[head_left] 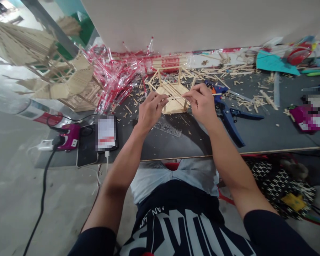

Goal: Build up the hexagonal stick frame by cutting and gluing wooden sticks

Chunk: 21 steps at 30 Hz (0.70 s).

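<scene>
Both hands pinch one thin wooden stick (176, 97) held level just above the dark work board (256, 131). My left hand (150, 110) grips its left end with closed fingers. My right hand (201, 101) grips it further right, and the stick's tip pokes out past the fingers toward the right. Right behind the stick stands a small frame model (173, 87) built of sticks, with a flat floor and slanted uprights. A clear plastic ruler (168, 128) lies on the board under my left wrist.
Blue-handled cutters (229, 117) and a glue gun (216, 89) lie right of my hand. A phone (106, 133) on a charging cable sits at left, beside a pink device (69, 137). Red-striped plastic wrappers (117, 76), stick offcuts (245, 69), and a large stick structure (56, 74) crowd the back.
</scene>
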Each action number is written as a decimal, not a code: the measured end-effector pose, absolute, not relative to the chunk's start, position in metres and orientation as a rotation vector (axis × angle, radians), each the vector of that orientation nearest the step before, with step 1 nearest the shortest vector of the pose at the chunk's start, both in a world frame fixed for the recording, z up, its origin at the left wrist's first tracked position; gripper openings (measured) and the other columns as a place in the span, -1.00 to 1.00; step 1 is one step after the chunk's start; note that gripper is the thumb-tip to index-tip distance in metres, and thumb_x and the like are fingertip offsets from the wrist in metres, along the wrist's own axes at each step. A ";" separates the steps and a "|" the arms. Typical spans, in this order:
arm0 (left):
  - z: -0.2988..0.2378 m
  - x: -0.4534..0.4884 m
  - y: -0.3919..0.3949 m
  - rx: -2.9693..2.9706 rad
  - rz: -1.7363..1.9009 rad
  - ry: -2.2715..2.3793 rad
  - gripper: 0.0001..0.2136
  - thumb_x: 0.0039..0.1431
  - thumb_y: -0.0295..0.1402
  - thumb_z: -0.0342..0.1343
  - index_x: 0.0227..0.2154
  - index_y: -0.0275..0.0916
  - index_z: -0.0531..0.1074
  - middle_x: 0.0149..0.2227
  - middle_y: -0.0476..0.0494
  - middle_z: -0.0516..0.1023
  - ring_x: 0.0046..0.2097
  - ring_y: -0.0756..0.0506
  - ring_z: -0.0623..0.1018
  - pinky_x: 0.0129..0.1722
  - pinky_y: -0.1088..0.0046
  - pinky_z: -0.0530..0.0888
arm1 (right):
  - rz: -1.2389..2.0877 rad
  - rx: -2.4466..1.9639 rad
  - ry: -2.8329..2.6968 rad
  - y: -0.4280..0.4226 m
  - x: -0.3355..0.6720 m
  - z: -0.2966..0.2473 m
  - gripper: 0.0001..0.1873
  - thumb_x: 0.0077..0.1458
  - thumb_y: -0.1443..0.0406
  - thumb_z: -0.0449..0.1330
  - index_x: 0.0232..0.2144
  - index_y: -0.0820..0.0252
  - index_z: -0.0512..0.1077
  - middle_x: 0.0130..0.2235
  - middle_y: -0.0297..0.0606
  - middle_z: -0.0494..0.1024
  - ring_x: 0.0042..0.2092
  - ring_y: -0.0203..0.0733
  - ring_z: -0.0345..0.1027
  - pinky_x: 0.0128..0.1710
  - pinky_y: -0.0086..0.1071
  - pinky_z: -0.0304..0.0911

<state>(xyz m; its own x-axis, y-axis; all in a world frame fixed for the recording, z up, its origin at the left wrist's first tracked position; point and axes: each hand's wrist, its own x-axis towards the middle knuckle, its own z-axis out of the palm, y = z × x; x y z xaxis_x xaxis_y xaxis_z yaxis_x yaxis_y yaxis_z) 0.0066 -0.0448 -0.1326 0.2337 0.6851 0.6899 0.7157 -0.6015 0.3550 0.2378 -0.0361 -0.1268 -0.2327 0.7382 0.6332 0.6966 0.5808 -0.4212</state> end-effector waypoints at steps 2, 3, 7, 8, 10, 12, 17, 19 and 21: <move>-0.132 0.006 -0.044 -2.450 -1.343 -1.380 -0.70 0.49 -0.11 -0.01 -0.11 -0.09 0.59 -0.23 -0.13 0.57 -0.22 -0.08 0.57 -0.23 0.38 0.45 | 0.063 -1.135 -1.967 -0.036 0.238 -0.127 -0.71 0.38 0.22 0.03 -0.13 -0.02 0.58 -0.17 -0.19 0.45 -0.07 -0.02 0.37 0.00 -0.04 0.29; -0.131 0.006 -0.044 -2.462 -1.349 -1.381 -0.69 0.49 -0.10 -0.02 -0.12 -0.09 0.59 -0.24 -0.13 0.57 -0.22 -0.08 0.56 -0.23 0.38 0.46 | 0.065 -1.126 -1.961 -0.037 0.238 -0.126 -0.70 0.38 0.22 0.03 -0.14 -0.02 0.58 -0.18 -0.19 0.45 -0.08 -0.03 0.37 -0.01 -0.03 0.30; -0.129 0.006 -0.044 -2.504 -1.385 -1.359 -0.64 0.51 -0.10 -0.08 -0.15 -0.13 0.58 -0.26 -0.14 0.55 -0.21 -0.08 0.55 -0.17 0.38 0.48 | 0.062 -1.104 -1.925 -0.038 0.238 -0.128 -0.70 0.40 0.16 0.04 -0.16 0.01 0.58 -0.16 -0.18 0.47 -0.07 -0.01 0.39 -0.01 -0.01 0.32; -0.129 0.006 -0.043 -2.514 -1.388 -1.350 -0.63 0.51 -0.10 -0.09 -0.16 -0.15 0.58 -0.27 -0.14 0.55 -0.20 -0.08 0.55 -0.15 0.38 0.48 | 0.052 -1.111 -1.917 -0.038 0.239 -0.128 -0.71 0.39 0.13 0.06 -0.16 0.02 0.58 -0.15 -0.18 0.48 -0.05 0.01 0.40 0.01 0.00 0.31; -0.128 0.006 -0.043 -2.530 -1.390 -1.343 -0.63 0.51 -0.12 -0.08 -0.19 -0.16 0.58 -0.28 -0.15 0.55 -0.21 -0.08 0.54 -0.14 0.38 0.47 | 0.034 -1.139 -1.914 -0.038 0.239 -0.130 -0.73 0.37 0.07 0.12 -0.14 0.00 0.57 -0.12 -0.17 0.52 -0.01 0.05 0.40 0.07 0.03 0.30; -0.128 0.006 -0.042 -2.535 -1.399 -1.349 -0.64 0.51 -0.12 -0.07 -0.20 -0.16 0.58 -0.28 -0.15 0.56 -0.21 -0.08 0.53 -0.14 0.37 0.47 | 0.027 -1.175 -1.926 -0.038 0.240 -0.131 -0.74 0.35 0.04 0.15 -0.12 -0.03 0.56 -0.10 -0.18 0.56 0.03 0.08 0.38 0.12 0.07 0.27; -0.127 0.005 -0.042 -2.516 -1.443 -1.333 -0.65 0.50 -0.11 -0.06 -0.22 -0.15 0.57 -0.32 -0.14 0.55 -0.24 -0.09 0.52 -0.18 0.37 0.45 | 0.040 -1.218 -1.934 -0.038 0.238 -0.132 -0.79 0.36 0.14 0.15 -0.08 -0.02 0.54 -0.10 -0.16 0.60 0.05 0.14 0.38 0.14 0.13 0.25; -0.127 0.006 -0.043 -2.501 -1.448 -1.321 -0.65 0.50 -0.12 -0.05 -0.22 -0.16 0.57 -0.32 -0.13 0.55 -0.25 -0.08 0.51 -0.19 0.38 0.44 | 0.048 -1.215 -1.938 -0.039 0.237 -0.131 -0.79 0.34 0.18 0.16 -0.06 -0.02 0.54 -0.11 -0.16 0.60 0.04 0.14 0.38 0.14 0.14 0.24; -0.128 0.007 -0.043 -2.485 -1.454 -1.310 -0.66 0.50 -0.14 -0.04 -0.22 -0.16 0.58 -0.32 -0.13 0.55 -0.26 -0.07 0.51 -0.20 0.39 0.44 | 0.052 -1.213 -1.944 -0.039 0.237 -0.130 -0.80 0.34 0.20 0.15 -0.07 -0.01 0.54 -0.12 -0.14 0.60 0.03 0.14 0.39 0.14 0.15 0.25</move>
<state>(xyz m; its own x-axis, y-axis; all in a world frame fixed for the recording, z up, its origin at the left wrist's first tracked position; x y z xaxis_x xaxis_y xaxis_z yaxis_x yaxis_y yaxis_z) 0.0068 -0.0430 -0.1277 0.2345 0.6608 0.7130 0.6407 -0.6567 0.3979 0.2365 -0.0391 -0.1297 -0.1949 0.7622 0.6172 0.7280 0.5342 -0.4297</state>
